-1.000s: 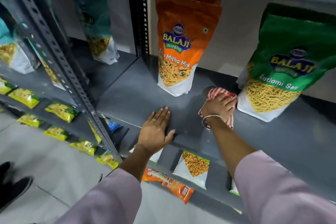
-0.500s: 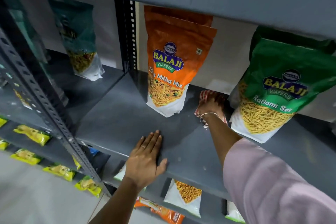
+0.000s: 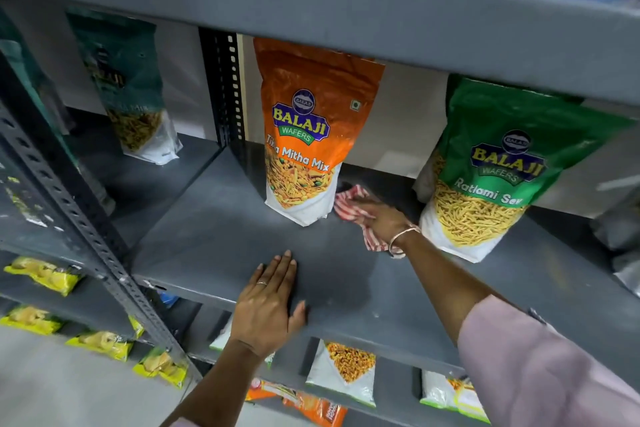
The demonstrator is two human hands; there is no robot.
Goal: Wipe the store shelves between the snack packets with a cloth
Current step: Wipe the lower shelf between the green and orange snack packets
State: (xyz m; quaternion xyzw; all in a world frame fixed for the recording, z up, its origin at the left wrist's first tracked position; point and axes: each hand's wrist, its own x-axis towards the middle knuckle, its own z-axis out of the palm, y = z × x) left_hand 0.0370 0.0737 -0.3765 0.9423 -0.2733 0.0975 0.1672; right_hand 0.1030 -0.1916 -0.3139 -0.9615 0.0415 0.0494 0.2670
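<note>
Sensibly, the left hand (image 3: 265,305) lies spread flat at the front edge of the grey metal shelf (image 3: 214,236), likely as a brace, while the right hand (image 3: 384,220) presses the red-and-white striped cloth (image 3: 349,204) down toward the back edge, between the orange snack pouch (image 3: 308,135) and the green snack pouch (image 3: 491,163), where the bare strip needs wiping.

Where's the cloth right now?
In the head view, the red-and-white striped cloth lies on the grey shelf under the right hand, between the orange packet and the green packet.
</note>
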